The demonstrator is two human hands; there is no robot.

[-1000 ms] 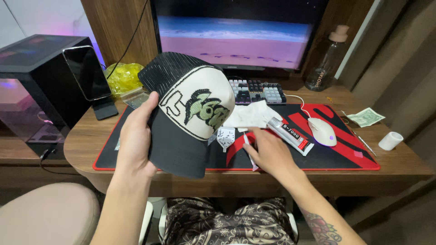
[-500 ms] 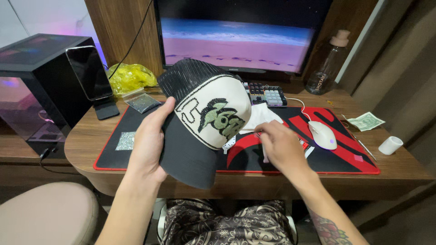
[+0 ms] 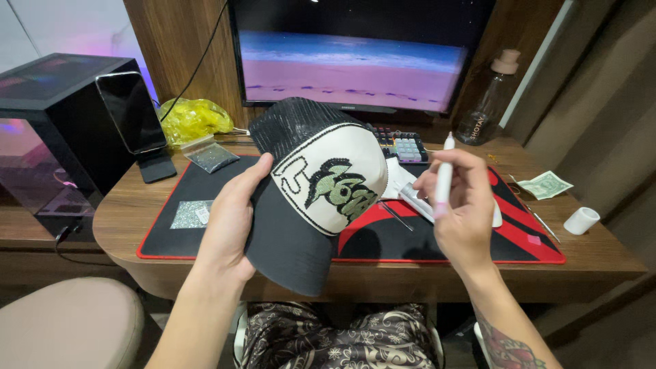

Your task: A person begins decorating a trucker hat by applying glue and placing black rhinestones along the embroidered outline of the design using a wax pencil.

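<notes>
My left hand point(image 3: 231, 219) grips a trucker cap point(image 3: 307, 184) by the side of its black brim, holding it up over the desk. The cap has a black mesh back and a white front panel with a sparkly green and black design. My right hand point(image 3: 459, 205) is raised just right of the cap and holds a white pen-like tool point(image 3: 444, 179) upright, its pink tip pointing down. The tool does not touch the cap. Below lies a black and red desk mat point(image 3: 198, 236).
A monitor point(image 3: 355, 55) stands at the back with a keyboard point(image 3: 403, 145) before it. A phone on a stand point(image 3: 133, 116), a dark computer case point(image 3: 41, 137), a yellow bag point(image 3: 191, 117), small sparkly packets point(image 3: 193, 213), a bottle point(image 3: 488, 102), a banknote point(image 3: 545, 184) and a white cap point(image 3: 581, 220) surround the mat.
My right hand has picked the white pen-like tool off the mat and lifted it beside the cap. My left hand has raised and turned the cap slightly.
</notes>
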